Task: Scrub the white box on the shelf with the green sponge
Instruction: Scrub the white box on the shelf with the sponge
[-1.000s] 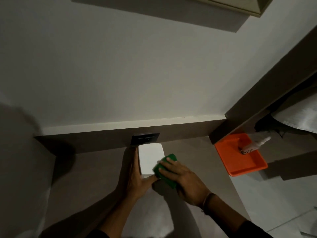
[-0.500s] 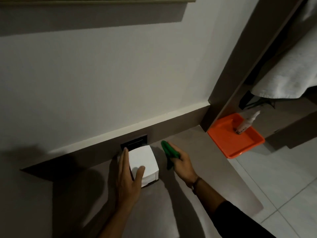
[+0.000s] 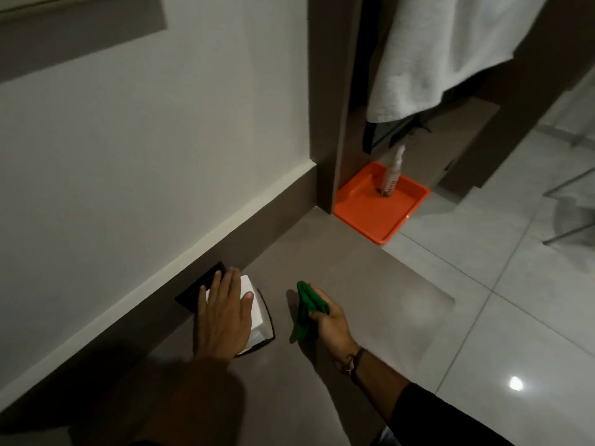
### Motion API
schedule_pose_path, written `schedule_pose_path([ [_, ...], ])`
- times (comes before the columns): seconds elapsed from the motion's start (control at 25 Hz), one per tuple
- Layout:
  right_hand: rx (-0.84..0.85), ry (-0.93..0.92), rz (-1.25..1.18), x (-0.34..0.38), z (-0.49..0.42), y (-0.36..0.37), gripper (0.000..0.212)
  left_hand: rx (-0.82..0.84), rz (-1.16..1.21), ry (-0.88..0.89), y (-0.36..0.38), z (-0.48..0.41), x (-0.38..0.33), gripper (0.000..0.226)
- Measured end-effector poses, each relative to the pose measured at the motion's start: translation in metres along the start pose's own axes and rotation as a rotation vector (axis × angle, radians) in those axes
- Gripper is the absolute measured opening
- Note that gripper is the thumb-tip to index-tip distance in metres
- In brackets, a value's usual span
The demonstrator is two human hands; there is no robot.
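The left hand (image 3: 223,317) is lying flat, fingers (image 3: 233,286) extended, covering the white box (image 3: 257,312) on the shelf (image 3: 354,284). The right hand (image 3: 328,323) is gripping the green sponge (image 3: 306,312), apart from the box. Risk: the covering fingers are blocking scrubbing; uneven downward pressure is likely to tip the box.

two bare hands; the right hand (image 3: 331,326) has a thin dark wristband (image 3: 354,362) and a dark sleeve (image 3: 431,413) behind it.
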State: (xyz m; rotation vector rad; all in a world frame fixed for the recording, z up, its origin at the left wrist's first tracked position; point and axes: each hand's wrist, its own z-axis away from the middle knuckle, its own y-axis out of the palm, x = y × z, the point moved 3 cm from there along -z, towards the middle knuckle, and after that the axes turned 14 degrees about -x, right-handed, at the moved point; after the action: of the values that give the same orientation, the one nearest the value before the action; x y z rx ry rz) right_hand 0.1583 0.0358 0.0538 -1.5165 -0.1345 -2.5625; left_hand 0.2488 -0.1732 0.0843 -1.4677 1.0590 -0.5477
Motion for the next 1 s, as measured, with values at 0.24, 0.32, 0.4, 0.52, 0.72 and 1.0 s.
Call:
schedule_pose_path([
  [0.24, -0.010, -0.017, -0.118, 0.003, 0.015, 0.021, 0.065, 0.142, 0.084, 0.370, -0.004, -0.021, 0.004, 0.063],
  [0.32, 0.037, -0.026, -0.162, 0.012, 0.021, 0.043, 0.064, 0.129, 0.115, 0.366, -0.005, -0.019, 0.002, 0.059],
  [0.4, 0.122, -0.007, -0.210, 0.016, 0.026, 0.063, 0.063, 0.134, 0.112, 0.366, -0.004, -0.019, 0.003, 0.060],
  [0.52, 0.142, -0.032, -0.181, 0.008, 0.038, 0.072, 0.056, 0.141, 0.090, 0.356, 0.002, -0.022, 0.006, 0.062],
  [0.72, 0.161, -0.126, 0.016, -0.036, 0.091, 0.057, 0.061, 0.131, 0.099, 0.355, 0.005, -0.022, 0.008, 0.062],
  [1.0, 0.029, -0.100, -0.071, 0.002, 0.043, 0.068, 0.043, 0.111, 0.100, 0.371, 0.005, -0.021, 0.008, 0.063],
])
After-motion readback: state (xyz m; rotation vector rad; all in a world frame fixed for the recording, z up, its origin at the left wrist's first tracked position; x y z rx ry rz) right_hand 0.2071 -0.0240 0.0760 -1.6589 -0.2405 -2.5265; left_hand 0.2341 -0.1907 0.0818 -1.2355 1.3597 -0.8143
